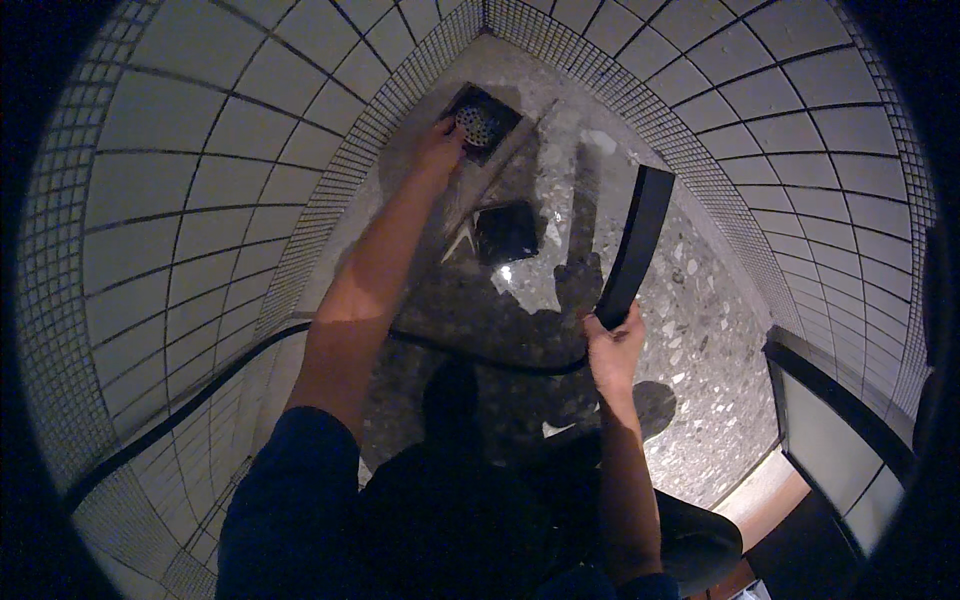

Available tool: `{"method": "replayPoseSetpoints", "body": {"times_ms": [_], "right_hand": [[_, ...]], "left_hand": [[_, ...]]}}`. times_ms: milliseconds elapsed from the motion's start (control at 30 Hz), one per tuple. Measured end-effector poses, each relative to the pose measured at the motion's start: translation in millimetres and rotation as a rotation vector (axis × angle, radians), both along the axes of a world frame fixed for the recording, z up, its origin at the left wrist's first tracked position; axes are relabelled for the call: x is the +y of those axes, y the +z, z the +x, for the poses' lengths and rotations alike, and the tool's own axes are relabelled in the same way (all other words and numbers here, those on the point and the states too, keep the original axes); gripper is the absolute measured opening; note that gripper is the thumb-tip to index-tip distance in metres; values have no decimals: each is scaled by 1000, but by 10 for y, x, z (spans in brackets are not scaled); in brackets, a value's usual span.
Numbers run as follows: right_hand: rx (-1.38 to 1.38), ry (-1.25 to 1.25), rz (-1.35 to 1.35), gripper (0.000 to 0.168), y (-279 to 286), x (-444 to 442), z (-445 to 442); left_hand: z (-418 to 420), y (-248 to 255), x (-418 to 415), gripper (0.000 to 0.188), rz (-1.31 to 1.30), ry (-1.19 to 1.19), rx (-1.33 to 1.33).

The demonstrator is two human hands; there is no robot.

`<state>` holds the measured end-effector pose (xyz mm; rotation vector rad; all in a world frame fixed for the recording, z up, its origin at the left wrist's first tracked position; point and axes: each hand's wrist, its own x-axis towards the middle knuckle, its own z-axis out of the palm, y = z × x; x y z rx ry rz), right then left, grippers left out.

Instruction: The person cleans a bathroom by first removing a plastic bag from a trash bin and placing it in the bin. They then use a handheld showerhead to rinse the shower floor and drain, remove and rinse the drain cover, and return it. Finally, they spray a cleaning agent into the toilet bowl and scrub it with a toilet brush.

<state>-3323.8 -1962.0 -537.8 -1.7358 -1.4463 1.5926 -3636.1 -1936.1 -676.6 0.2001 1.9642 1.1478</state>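
My left hand reaches to a square recess in the floor, its fingertips at the edge of a round perforated drain strainer; whether they grip the strainer is not clear. In my right hand is the lower end of a long, flat black bar, tilted upward to the right. Between the two hands a black square piece lies on the wet speckled floor, with a thin pale V-shaped object against its left side.
Tiled walls meet in a corner beyond the recess. A black-edged panel stands at left, its dark edge running across the floor below my hands. Another black-framed panel is at lower right. The terrazzo floor has wet, shiny patches.
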Motion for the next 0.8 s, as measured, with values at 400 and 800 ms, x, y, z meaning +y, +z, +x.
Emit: {"method": "replayPoseSetpoints", "body": {"times_ms": [400,800], "right_hand": [[73,319,-98,32,41,14,-11],[137,371,-84,31,-12,8,126]], "left_hand": [[948,425,-902,69,87,-941,926],[784,368,-631,73,111,-523,710]]}}
